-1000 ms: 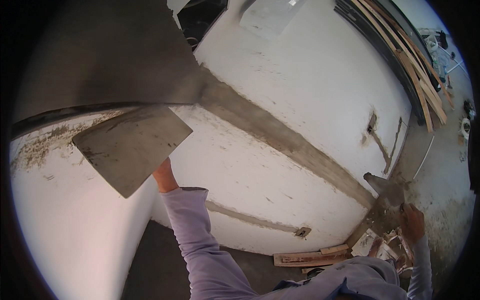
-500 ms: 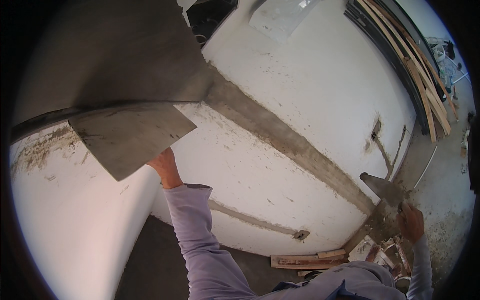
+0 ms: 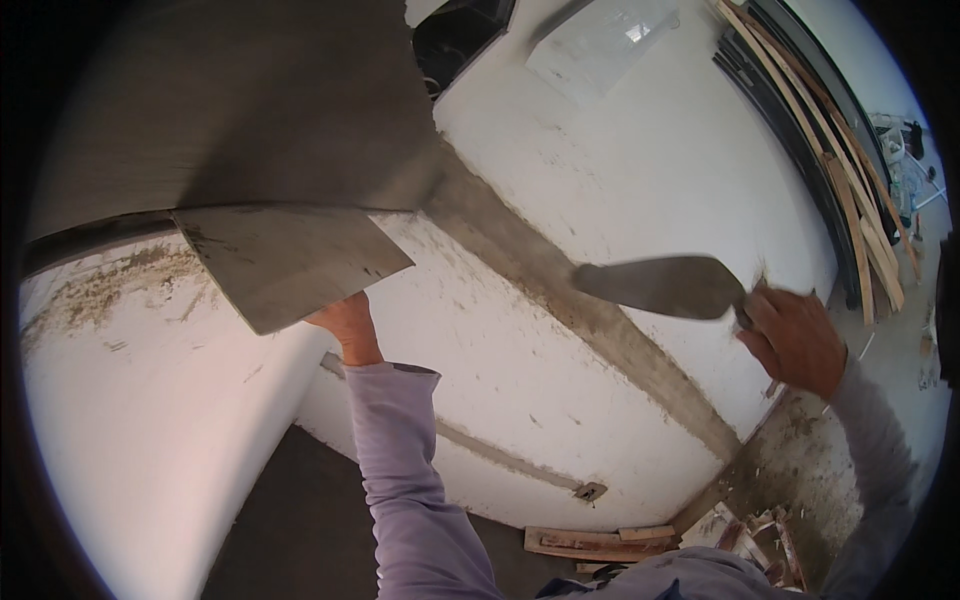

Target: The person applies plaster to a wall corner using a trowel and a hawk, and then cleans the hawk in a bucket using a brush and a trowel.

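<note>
A flat, mortar-stained plasterer's hawk [image 3: 300, 262] is held up at the left by my left hand [image 3: 348, 326], closed beneath it, the fingers mostly hidden. Its far edge lies against or close to the lower border of a grey plastered surface [image 3: 290, 110]. At the right, my right hand [image 3: 797, 338] is wrapped round the handle of a pointed trowel [image 3: 665, 286]. The grey, slightly blurred blade points left, with its tip in front of a grey mortar strip [image 3: 530, 240] along the corner of the white walls. I cannot tell whether the tip touches the strip.
Long wooden strips [image 3: 850, 170] and dark panels [image 3: 775, 130] lean at the upper right. A clear plastic sheet [image 3: 605, 45] hangs on the white wall. Timber pieces [image 3: 600, 540] lie at the bottom. A small wall box [image 3: 591, 491] ends a filled groove [image 3: 500, 450].
My right hand has raised the trowel from low at the right up and leftward, toward the mortar strip. The hawk and my left hand have shifted slightly right in the picture.
</note>
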`<action>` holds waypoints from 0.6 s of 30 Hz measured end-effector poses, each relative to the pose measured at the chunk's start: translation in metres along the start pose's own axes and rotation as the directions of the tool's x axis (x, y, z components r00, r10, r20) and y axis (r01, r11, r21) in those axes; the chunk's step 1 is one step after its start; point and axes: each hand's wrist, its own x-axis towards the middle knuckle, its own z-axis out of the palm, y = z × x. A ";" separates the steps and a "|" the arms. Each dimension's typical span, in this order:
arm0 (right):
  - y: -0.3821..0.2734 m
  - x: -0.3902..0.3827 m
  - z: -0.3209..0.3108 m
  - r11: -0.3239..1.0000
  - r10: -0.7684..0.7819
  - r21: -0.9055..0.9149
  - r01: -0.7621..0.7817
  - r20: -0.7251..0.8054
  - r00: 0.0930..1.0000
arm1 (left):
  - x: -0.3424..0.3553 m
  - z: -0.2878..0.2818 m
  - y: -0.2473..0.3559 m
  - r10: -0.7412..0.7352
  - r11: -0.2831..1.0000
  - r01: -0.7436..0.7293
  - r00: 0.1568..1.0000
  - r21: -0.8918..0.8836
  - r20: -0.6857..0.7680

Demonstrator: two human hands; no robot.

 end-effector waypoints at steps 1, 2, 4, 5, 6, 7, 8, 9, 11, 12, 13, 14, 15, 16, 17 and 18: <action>0.000 0.026 -0.003 0.995 -0.085 -0.052 0.081 -0.066 0.994 | -0.005 0.002 0.001 -0.041 0.997 0.041 0.999 -0.068 0.002; -0.006 0.052 -0.012 0.969 -0.232 -0.133 0.207 -0.215 0.949 | 0.001 -0.011 -0.018 -0.212 0.919 0.225 0.974 -0.323 0.077; -0.008 0.093 -0.024 0.938 -0.337 -0.172 0.300 -0.257 0.906 | -0.006 -0.008 -0.027 -0.238 0.883 0.281 0.959 -0.376 0.157; -0.006 0.114 -0.025 0.926 -0.356 -0.208 0.315 -0.211 0.910 | -0.030 0.012 -0.023 -0.123 0.968 0.151 0.982 -0.201 0.146; -0.006 0.130 -0.029 0.908 -0.406 -0.236 0.346 -0.290 0.867 | -0.033 0.018 -0.019 -0.074 0.978 0.099 0.988 -0.185 0.137; -0.010 0.145 -0.035 0.905 -0.418 -0.221 0.364 -0.302 0.857 | -0.024 0.008 -0.026 0.001 0.990 0.019 0.991 -0.139 0.136; -0.014 0.157 -0.041 0.901 -0.431 -0.203 0.384 -0.315 0.845 | -0.011 -0.001 -0.029 -0.025 0.959 0.057 0.993 -0.279 0.117; -0.015 0.171 -0.040 0.895 -0.440 -0.220 0.388 -0.288 0.851 | -0.024 0.008 -0.024 -0.048 0.939 0.079 0.994 -0.334 0.101; -0.015 0.187 -0.048 0.865 -0.492 -0.259 0.429 -0.278 0.825 | -0.018 0.005 -0.021 0.004 0.956 0.018 0.997 -0.292 0.077; -0.015 0.194 -0.052 0.849 -0.518 -0.278 0.449 -0.273 0.811 | -0.015 0.002 -0.021 0.055 0.977 -0.039 0.996 -0.210 0.074; -0.015 0.199 -0.059 0.837 -0.529 -0.321 0.443 -0.270 0.804 | -0.015 0.005 -0.016 0.096 0.987 -0.086 0.993 -0.139 0.066; -0.018 0.205 -0.061 0.826 -0.544 -0.345 0.447 -0.276 0.792 | -0.015 0.004 -0.021 0.101 0.988 -0.092 0.992 -0.123 0.071; -0.022 0.211 -0.063 0.813 -0.559 -0.370 0.449 -0.282 0.780 | -0.016 0.004 -0.021 0.089 0.988 -0.077 0.993 -0.136 0.079; -0.026 0.217 -0.065 0.822 -0.549 -0.361 0.441 -0.295 0.782 | -0.017 0.007 -0.023 0.067 0.986 -0.052 0.994 -0.161 0.086; -0.029 0.221 -0.067 0.828 -0.541 -0.355 0.434 -0.303 0.785 | -0.018 0.008 -0.023 0.051 0.983 -0.035 0.995 -0.178 0.089; -0.031 0.223 -0.070 0.834 -0.532 -0.351 0.425 -0.310 0.788 | -0.019 0.011 -0.023 0.034 0.982 -0.017 0.996 -0.190 0.088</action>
